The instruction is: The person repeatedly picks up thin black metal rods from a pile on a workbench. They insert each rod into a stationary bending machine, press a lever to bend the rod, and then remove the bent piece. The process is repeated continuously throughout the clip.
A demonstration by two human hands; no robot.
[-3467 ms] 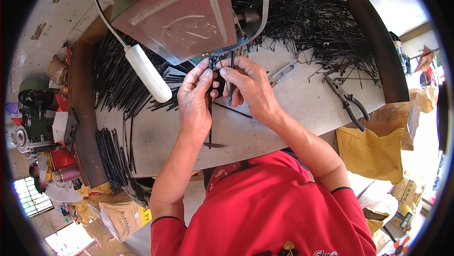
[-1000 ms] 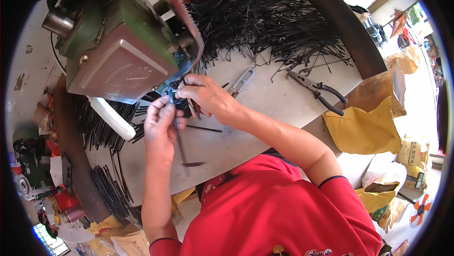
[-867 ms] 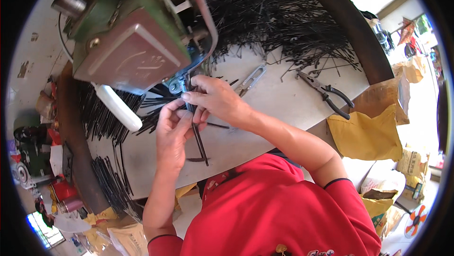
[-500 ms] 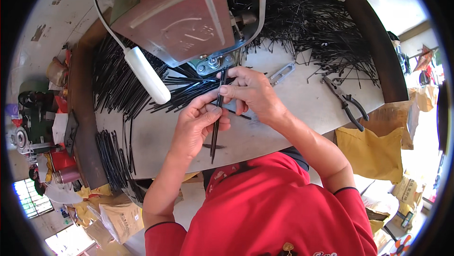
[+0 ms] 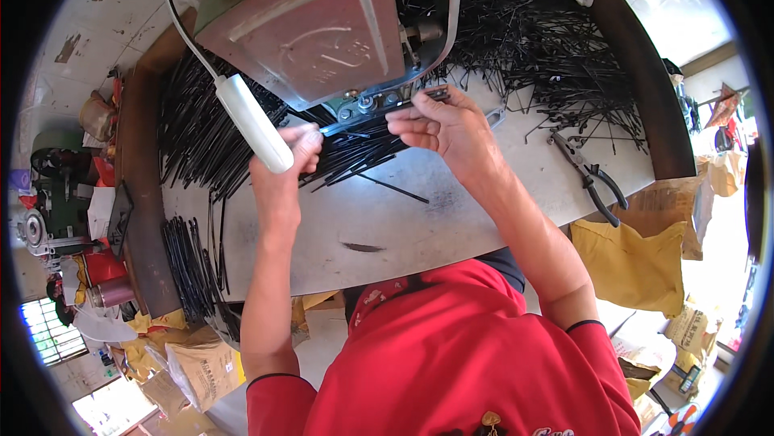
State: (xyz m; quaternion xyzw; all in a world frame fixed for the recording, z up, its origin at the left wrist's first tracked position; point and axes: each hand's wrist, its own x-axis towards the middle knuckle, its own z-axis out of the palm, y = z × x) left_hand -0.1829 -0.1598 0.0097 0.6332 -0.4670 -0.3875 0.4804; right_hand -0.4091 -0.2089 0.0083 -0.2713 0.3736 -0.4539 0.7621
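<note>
Just under the green-and-brown metal machine (image 5: pixel 310 29), my left hand (image 5: pixel 284 164) and right hand (image 5: pixel 442 126) each pinch an end of a thin black metal rod (image 5: pixel 379 110), fingers closed, keeping it level for the machine's clamp.

Single view, head-worn fisheye camera. Position: above the person's own chest, looking steeply down and forward. Near edge: red shirt (image 5: pixel 476 355) and both forearms rising from the lower edge. Middle: grey worktable (image 5: pixel 403 218), close beneath the lens. Far edge: green machine (image 5: pixel 314 25), large and near, filling the top centre. Left rim: floor clutter; right rim: yellow bags (image 5: pixel 637 263). Straight edges bow toward the dark circular border. No second view shares the scene.
</note>
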